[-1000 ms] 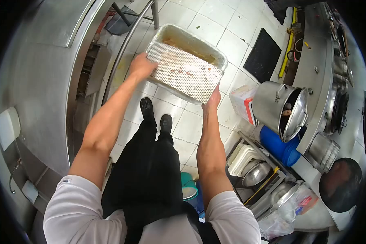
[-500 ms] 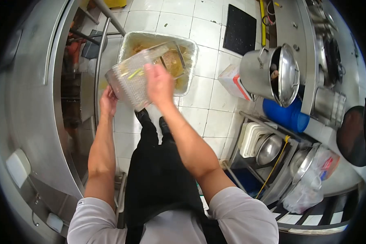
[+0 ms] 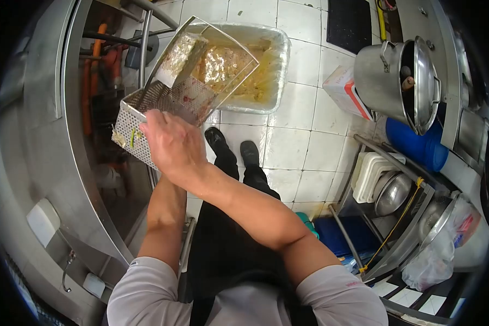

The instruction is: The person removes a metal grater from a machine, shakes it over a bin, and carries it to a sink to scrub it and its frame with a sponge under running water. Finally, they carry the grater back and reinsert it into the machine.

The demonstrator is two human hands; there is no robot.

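Observation:
A perforated metal basket with a square wire frame is tilted in front of me, over the near left edge of a pale tub. My right hand is closed over the basket's near rim. My left hand is hidden behind the right hand and the basket; only its forearm shows. Bits of green and pale food scraps cling to the basket's outer wall, with reddish bits inside. A pale, wet-looking block-shaped piece shows within the frame. Cloudy yellow-brown liquid fills the tub.
At left runs a steel counter with metal rails. On the right are a large steel pot with a tilted lid, a white box, a blue container and a shelf with bowls. A black mat lies on the tiled floor.
The basket has turned and moved left, so its inside now faces up toward me. My right hand has shifted left onto its rim. My left hand has gone out of sight behind it.

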